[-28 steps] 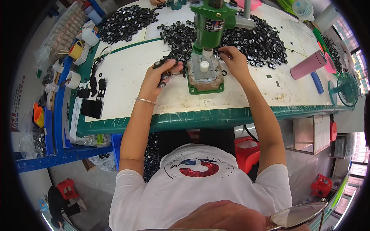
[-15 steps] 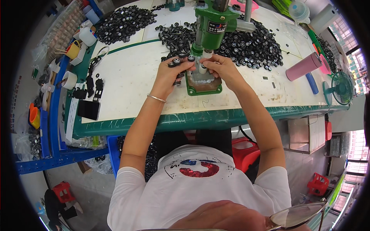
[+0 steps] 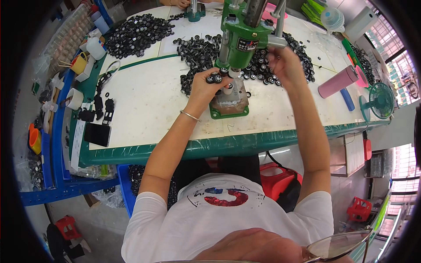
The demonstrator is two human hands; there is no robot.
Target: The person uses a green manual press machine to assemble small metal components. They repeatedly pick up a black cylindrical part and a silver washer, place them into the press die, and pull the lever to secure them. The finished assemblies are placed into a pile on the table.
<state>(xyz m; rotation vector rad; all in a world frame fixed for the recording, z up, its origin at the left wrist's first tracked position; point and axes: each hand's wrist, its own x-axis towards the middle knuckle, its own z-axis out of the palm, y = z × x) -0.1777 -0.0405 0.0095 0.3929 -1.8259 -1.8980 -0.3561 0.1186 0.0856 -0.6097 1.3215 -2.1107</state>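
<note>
My left hand [image 3: 202, 90] is closed round several small black toy wheels [image 3: 214, 78] with silver hubs. It is beside the ram of a green hand press [image 3: 240, 37]. Its fingertips are at a small wheel on top of a pale round holder [image 3: 227, 91] on the press's base plate [image 3: 237, 105]. My right hand [image 3: 287, 68] is raised to the right of the press, close below its silver lever hub [image 3: 276, 42]. Its fingers are partly curled and blurred; whether they touch anything cannot be made out. Behind it lies a heap of black wheels [image 3: 258, 65].
More wheel heaps lie at the far left [image 3: 140, 33] and left of the press [image 3: 197, 50]. A pink tumbler [image 3: 337, 82] and green fan [image 3: 380, 101] stand right. A phone [image 3: 97, 134] lies left. Another person's hand [image 3: 179, 3] shows at the far edge.
My right hand has left the holder under the ram and moved right and up toward the lever hub. My left hand has shifted slightly right, still holding wheels.
</note>
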